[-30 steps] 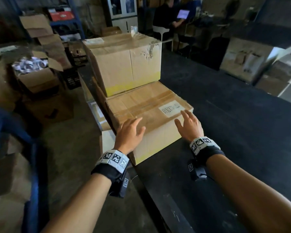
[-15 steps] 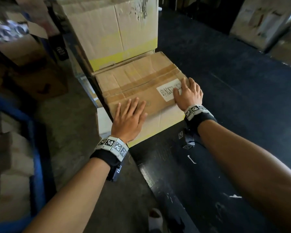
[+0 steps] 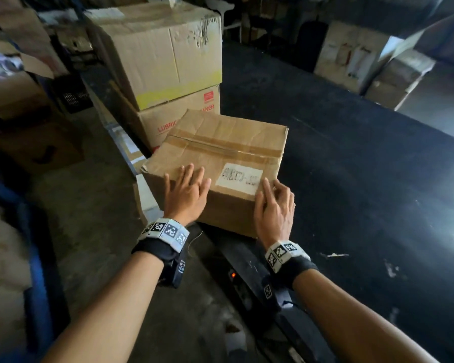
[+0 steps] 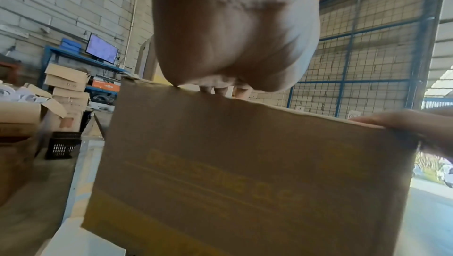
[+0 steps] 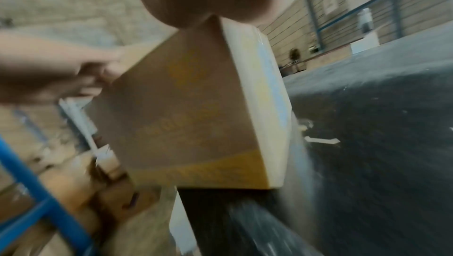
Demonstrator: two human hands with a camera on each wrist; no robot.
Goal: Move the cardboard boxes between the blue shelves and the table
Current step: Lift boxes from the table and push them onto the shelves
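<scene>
On the far left stands the blue shelf frame (image 3: 41,297). The left hand (image 3: 185,196) lies flat on top of the taped cardboard box (image 3: 220,163), its fingers (image 3: 192,174) straight. The box sits at the near edge of the black tabletop (image 3: 351,179), just in front of two stacked boxes (image 3: 168,74). The right hand (image 3: 274,208) curls over the box's near right corner, by the white label (image 3: 240,178). This looks like the start of a lift. Next, both hands need a firm hold on the sides before carrying it to the shelves.
</scene>
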